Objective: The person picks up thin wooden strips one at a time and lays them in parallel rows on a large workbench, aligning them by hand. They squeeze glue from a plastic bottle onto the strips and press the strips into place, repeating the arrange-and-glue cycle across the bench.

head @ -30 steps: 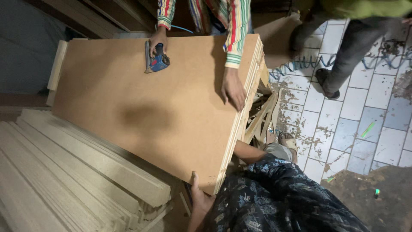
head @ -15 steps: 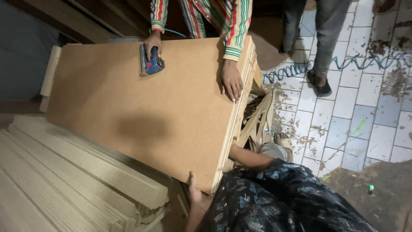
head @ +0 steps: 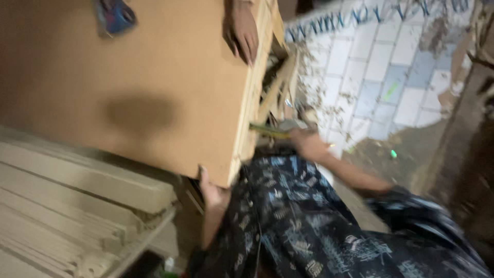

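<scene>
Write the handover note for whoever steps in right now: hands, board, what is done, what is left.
Left hand: under the near corner of the brown board, thumb up against its edge, bearing it.
Right hand: out at the board's right edge, closed on a thin green-yellow tool; blur hides what kind.
Board: lies flat on a stack of boards, with pale wooden slats to its left.
Co-worker's hand rests on the far right edge; a blue power tool sits on the far part.
Done: board up on the stack.
Left: work at the right edge looks unfinished; keep the corner supported.
</scene>
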A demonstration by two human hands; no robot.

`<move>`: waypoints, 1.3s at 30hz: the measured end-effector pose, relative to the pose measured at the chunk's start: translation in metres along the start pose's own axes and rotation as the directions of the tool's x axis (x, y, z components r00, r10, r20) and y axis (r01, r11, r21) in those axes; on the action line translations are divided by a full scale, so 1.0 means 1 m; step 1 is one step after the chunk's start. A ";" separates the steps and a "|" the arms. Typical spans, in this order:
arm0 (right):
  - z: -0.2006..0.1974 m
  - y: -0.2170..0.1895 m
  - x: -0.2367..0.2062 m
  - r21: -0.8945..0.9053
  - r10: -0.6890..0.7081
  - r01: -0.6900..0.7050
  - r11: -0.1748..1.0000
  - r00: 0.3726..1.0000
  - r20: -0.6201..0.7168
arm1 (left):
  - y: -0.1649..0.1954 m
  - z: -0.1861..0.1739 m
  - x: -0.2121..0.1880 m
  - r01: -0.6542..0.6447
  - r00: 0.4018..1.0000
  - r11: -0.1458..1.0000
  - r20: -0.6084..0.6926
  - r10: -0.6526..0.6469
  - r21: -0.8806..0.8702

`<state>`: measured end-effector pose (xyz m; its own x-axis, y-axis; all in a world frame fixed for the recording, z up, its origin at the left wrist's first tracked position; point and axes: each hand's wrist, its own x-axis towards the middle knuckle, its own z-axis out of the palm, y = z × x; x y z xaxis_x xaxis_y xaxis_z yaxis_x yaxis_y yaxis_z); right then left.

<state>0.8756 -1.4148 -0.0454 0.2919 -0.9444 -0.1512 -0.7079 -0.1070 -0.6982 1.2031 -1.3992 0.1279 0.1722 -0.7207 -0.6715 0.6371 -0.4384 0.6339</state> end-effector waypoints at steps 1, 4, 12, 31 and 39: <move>-0.023 0.035 -0.037 0.184 -0.245 0.295 0.938 0.935 -0.256 | 0.000 -0.003 0.001 0.002 1.000 1.000 0.007 -0.002 -0.003; -0.086 0.112 -0.161 -0.195 0.215 -0.221 0.956 0.975 -0.053 | 0.001 -0.012 0.005 -0.057 0.996 0.997 0.074 0.053 0.050; -0.140 0.118 -0.441 -0.540 0.779 -0.719 0.437 0.603 -0.173 | -0.007 -0.049 0.029 0.061 0.990 0.998 0.125 -0.059 -0.019; -0.063 0.065 -0.374 -0.492 0.491 -0.614 0.617 0.789 -0.369 | 0.024 -0.109 0.096 0.058 0.996 0.997 0.064 -0.055 -0.053; -0.041 0.066 -0.289 -0.529 0.406 -0.519 0.671 0.855 -0.323 | 0.020 -0.121 0.126 0.066 0.997 0.998 -0.024 -0.067 -0.025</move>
<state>0.7182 -1.1619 -0.0189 -0.2457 -0.9512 -0.1868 -0.9671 0.2538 -0.0200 1.3280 -1.4338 0.0093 0.1473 -0.6769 -0.7212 0.6657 -0.4714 0.5784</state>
